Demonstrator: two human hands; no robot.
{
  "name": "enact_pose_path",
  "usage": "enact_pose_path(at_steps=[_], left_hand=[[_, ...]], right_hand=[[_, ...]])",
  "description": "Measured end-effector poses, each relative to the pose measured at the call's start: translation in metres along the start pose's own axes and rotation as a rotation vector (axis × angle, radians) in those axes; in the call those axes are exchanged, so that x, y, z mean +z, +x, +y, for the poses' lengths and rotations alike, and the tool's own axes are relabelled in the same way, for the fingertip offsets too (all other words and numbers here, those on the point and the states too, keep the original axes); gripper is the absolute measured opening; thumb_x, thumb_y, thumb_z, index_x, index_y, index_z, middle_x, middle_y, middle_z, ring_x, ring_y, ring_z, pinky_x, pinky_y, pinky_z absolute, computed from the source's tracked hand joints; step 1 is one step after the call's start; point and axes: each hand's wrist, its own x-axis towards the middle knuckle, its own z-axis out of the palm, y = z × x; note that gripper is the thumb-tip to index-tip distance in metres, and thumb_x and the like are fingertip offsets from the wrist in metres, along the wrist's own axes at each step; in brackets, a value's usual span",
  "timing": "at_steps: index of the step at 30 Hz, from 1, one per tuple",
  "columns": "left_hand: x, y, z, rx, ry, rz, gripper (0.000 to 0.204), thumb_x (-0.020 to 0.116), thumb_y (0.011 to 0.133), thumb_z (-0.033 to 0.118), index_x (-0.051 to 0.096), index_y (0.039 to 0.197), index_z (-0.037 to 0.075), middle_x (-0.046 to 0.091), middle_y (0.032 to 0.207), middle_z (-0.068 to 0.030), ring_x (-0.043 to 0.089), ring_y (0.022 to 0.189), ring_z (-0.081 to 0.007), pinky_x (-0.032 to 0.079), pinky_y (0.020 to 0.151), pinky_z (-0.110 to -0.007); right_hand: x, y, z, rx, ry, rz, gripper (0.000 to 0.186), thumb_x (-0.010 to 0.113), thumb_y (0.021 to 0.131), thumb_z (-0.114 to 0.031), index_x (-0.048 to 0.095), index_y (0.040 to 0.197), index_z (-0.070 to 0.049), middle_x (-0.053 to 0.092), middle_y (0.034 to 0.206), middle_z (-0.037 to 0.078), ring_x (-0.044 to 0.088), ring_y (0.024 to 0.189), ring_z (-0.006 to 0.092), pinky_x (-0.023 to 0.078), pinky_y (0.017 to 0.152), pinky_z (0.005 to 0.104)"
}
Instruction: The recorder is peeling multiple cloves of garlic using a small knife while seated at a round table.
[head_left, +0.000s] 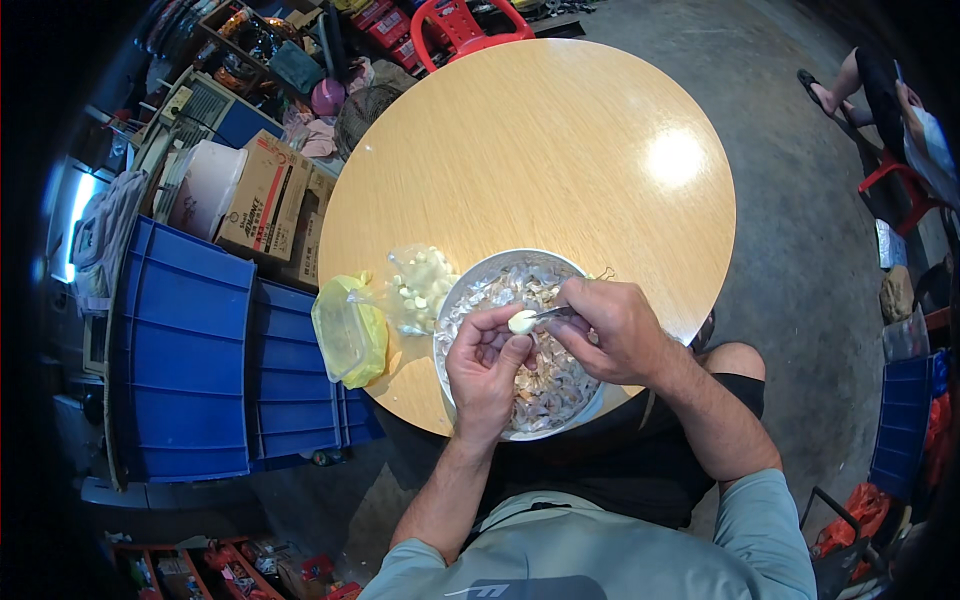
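Over a large white bowl (515, 252) both my hands are close together. My left hand (478, 378) pinches a pale peeled garlic clove (522, 322) between thumb and fingers. A small knife (553, 313) is gripped in my right hand (618, 335), its short metal blade touching the clove. Loose papery garlic skins and what look like unpeeled cloves (555, 390) fill the bowl beneath. To the left of the bowl lies a clear plastic bag (420, 285) with several pale cloves in it.
A clear plastic tub (343, 325) rests on a yellow bag at the left edge of the round wooden table (530, 150). Blue crates (185, 350) and cardboard boxes (265, 195) stand left. A red chair (465, 30) is behind the table; another person (880, 100) sits at far right.
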Motion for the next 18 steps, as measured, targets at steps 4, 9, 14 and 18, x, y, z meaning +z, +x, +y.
enact_pose_path(at_steps=[4, 9, 14, 18], left_hand=[[0.001, -0.002, 0.003, -0.010, 0.044, 0.000, 0.027, 0.067, 0.094, -0.001, 0.059, 0.121, -0.003, 0.066, 0.097, -0.0058, 0.063, 0.081, -0.0081, 0.054, 0.070, -0.022], [-0.001, -0.003, 0.010, -0.008, 0.164, -0.018, 0.028, 0.068, 0.094, -0.001, 0.059, 0.121, -0.003, 0.065, 0.097, -0.0050, 0.062, 0.082, -0.0070, 0.053, 0.071, -0.021], [-0.002, -0.003, 0.016, 0.021, 0.344, -0.050, 0.028, 0.067, 0.093, -0.003, 0.061, 0.120, -0.003, 0.067, 0.099, -0.0055, 0.063, 0.086, -0.0073, 0.054, 0.076, -0.022], [-0.005, -0.002, 0.017, 0.028, 0.368, -0.066, 0.028, 0.067, 0.094, -0.003, 0.061, 0.121, -0.004, 0.068, 0.102, -0.0067, 0.065, 0.087, -0.0083, 0.055, 0.078, -0.022]], right_hand=[[0.002, 0.000, 0.000, -0.022, -0.022, 0.005, 0.028, 0.073, 0.087, -0.023, 0.052, 0.085, -0.004, 0.058, 0.071, 0.013, 0.064, 0.064, 0.0319, 0.050, 0.056, 0.0430], [0.003, 0.001, -0.002, -0.044, -0.059, 0.027, 0.029, 0.074, 0.087, -0.025, 0.053, 0.086, -0.005, 0.058, 0.071, 0.012, 0.065, 0.066, 0.0296, 0.050, 0.056, 0.0420], [0.000, 0.001, -0.003, -0.075, -0.116, 0.034, 0.028, 0.075, 0.086, -0.024, 0.055, 0.087, -0.006, 0.058, 0.072, 0.011, 0.065, 0.067, 0.0285, 0.051, 0.057, 0.0415], [-0.001, 0.002, -0.004, -0.089, -0.130, 0.028, 0.027, 0.075, 0.085, -0.024, 0.055, 0.087, -0.006, 0.058, 0.071, 0.010, 0.065, 0.066, 0.0284, 0.051, 0.057, 0.0422]])
